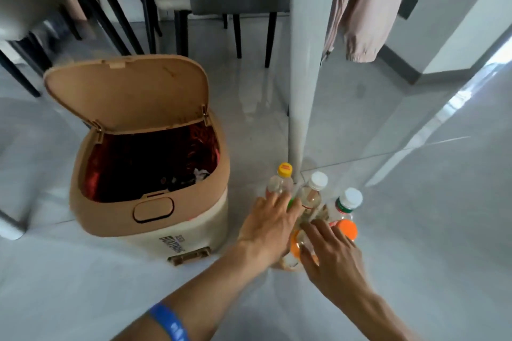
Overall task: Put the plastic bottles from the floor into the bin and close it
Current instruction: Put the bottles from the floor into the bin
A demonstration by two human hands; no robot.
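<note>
A tan bin (155,219) stands on the floor at the left, its lid (124,94) swung up and a red liner inside. To its right several clear plastic bottles stand close together: a yellow-capped bottle (280,181), a white-capped bottle (314,191), a second white-capped bottle (348,202) and an orange-capped bottle (347,230). My left hand (273,225) reaches over the cluster with fingers spread, touching the yellow-capped bottle. My right hand (331,255) hovers with fingers apart above a low orange-labelled bottle (296,246). I cannot tell that either hand grips anything.
A white table leg (300,91) rises just behind the bottles. Grey chairs with black legs (238,33) stand behind the bin. A pink garment (357,8) hangs at the upper right. Shiny grey floor tiles (415,202) stretch to the right.
</note>
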